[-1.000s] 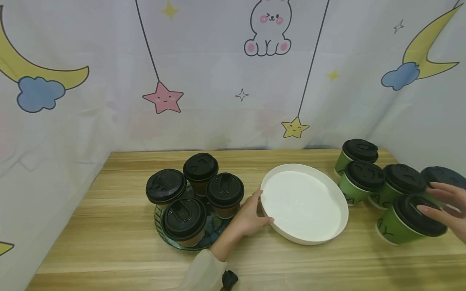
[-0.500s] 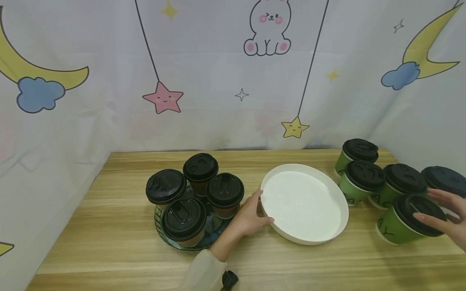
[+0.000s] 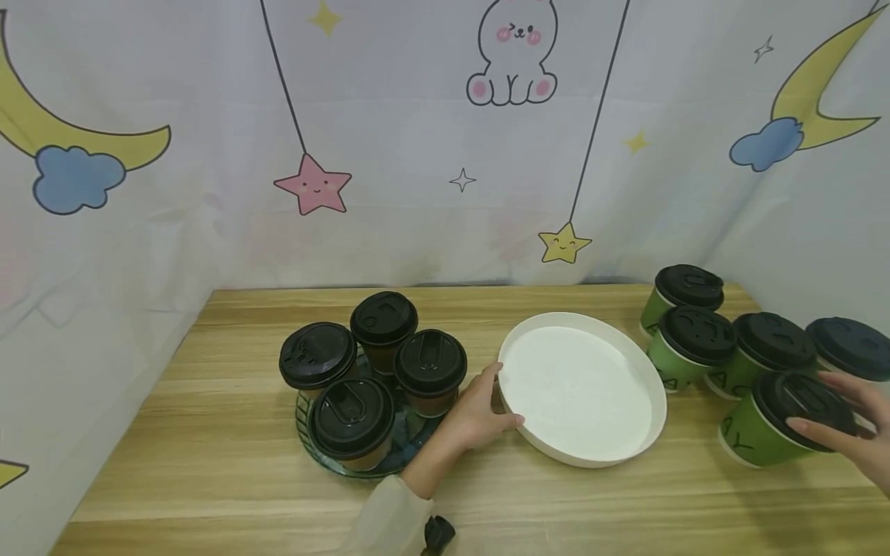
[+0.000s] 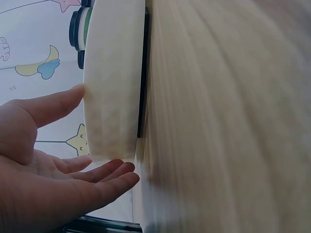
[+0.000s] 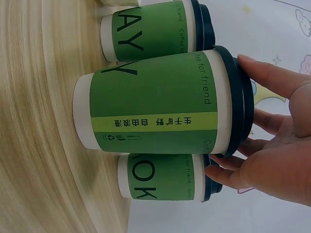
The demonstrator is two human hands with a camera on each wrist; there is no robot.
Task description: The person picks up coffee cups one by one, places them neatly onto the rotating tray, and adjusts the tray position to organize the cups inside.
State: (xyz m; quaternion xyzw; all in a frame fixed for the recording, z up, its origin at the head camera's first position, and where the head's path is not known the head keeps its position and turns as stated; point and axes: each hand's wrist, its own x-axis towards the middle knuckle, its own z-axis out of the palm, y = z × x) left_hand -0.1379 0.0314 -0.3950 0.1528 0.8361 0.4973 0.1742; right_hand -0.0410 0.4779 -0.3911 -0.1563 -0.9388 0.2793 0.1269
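My left hand (image 3: 476,413) touches the left side of a round white tray (image 3: 584,394), thumb and fingers spread along its wall. In the left wrist view, the thumb tip meets the upper rim of the white tray (image 4: 112,82), with the other fingers extended near its base. My right hand (image 3: 851,421) straddles the black lid of the nearest green paper coffee cup (image 3: 754,436). The right wrist view has that coffee cup (image 5: 155,104) upright on the table; the thumb tip is at the lid's edge, and other fingers are partly hidden behind the lid.
Several more lidded green cups (image 3: 684,351) stand behind the nearest one, at the right. On the left, several lidded brown cups (image 3: 365,459) crowd a dark green plate (image 3: 306,436). A printed cloth (image 3: 417,247) hangs along the back of the wooden table (image 3: 208,432).
My right hand has moved left and down, bringing its thumb and fingers around the nearest cup's lid. The left hand and the white tray have stayed put.
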